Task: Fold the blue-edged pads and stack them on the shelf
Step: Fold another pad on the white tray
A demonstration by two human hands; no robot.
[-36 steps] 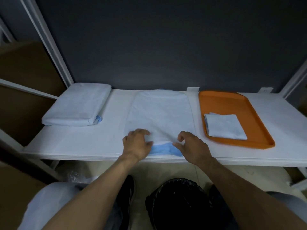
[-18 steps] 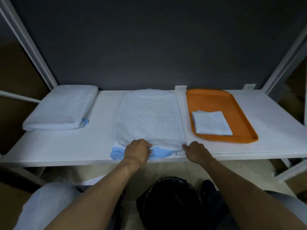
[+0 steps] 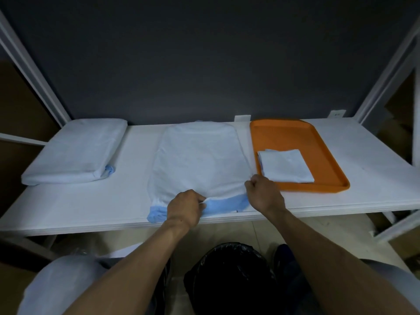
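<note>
A white shelf (image 3: 68, 205) runs across the middle of the frame, seen from above. At its centre lies a half-folded pad (image 3: 197, 160), white on top, with its blue edge showing along the near side.

The left hand (image 3: 185, 208) has its fingers curled together, pinching the white top layer just above the blue strip. The right hand (image 3: 264, 196) is bunched like a fist at the pad's near right corner and seems to clamp the layer there.

A second ago both hands lay closer together on the pad with looser fingers. Since then the right hand has shifted out to the corner, and more blue strip shows. This looks like a grip taken for the next fold.

A stack (image 3: 75, 151) of pads sits at centre left. At centre right, an orange tray (image 3: 281, 135) holds one folded pad (image 3: 285, 165).
</note>
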